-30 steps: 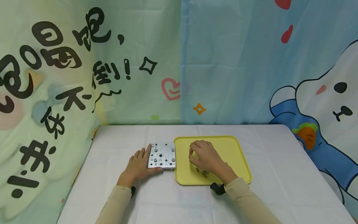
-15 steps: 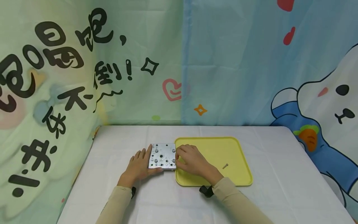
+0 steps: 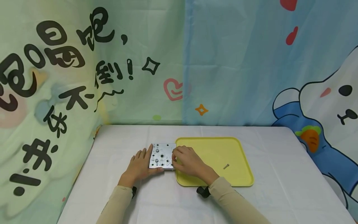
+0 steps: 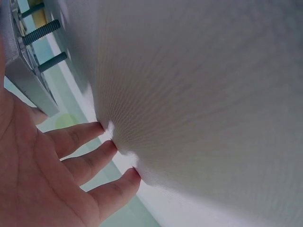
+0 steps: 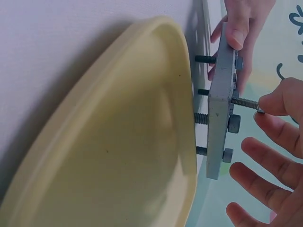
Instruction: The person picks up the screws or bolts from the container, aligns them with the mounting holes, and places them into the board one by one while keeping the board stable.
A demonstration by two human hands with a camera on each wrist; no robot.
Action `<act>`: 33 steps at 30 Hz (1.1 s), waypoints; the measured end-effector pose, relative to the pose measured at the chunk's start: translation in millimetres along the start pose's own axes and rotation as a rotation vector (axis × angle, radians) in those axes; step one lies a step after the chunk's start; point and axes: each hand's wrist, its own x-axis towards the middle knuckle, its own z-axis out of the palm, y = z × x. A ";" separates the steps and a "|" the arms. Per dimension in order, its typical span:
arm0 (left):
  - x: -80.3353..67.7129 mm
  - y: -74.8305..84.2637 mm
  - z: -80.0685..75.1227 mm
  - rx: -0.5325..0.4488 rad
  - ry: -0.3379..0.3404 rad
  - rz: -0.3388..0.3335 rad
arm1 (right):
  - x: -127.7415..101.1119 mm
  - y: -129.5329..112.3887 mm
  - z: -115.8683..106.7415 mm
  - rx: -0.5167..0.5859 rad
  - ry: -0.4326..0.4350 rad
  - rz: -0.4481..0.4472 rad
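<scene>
Basically, R hand (image 3: pixel 188 161) pinching threaded screw (image 5: pixel 246 103), L hand (image 3: pixel 138 165) splayed against rect. metal plate (image 5: pixel 217 132)

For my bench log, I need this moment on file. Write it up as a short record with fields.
Left grip: against the edges of the metal plate, thumb along the near side
Right grip: pinching a screw over the plate's right side
Pinched screw: tip at the plate's upper face; how far in, if at all, cannot be told
Plate screws: several, heads above, shanks showing beneath
Yellow tray: right of the plate, one loose screw lying in it
Surface: white cloth
Backdrop: printed, green at left, blue at right
</scene>
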 end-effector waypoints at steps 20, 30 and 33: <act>-1.0 2.4 -3.2 -0.003 0.003 0.007 | -1.2 -2.2 0.7 -0.021 -0.003 -0.001; -1.7 2.2 -2.3 -0.015 -0.010 -0.007 | -8.2 -1.2 -8.7 -0.006 -0.004 0.042; -1.4 2.6 -1.7 -0.016 -0.017 -0.014 | -13.9 3.5 -15.8 0.001 0.010 0.064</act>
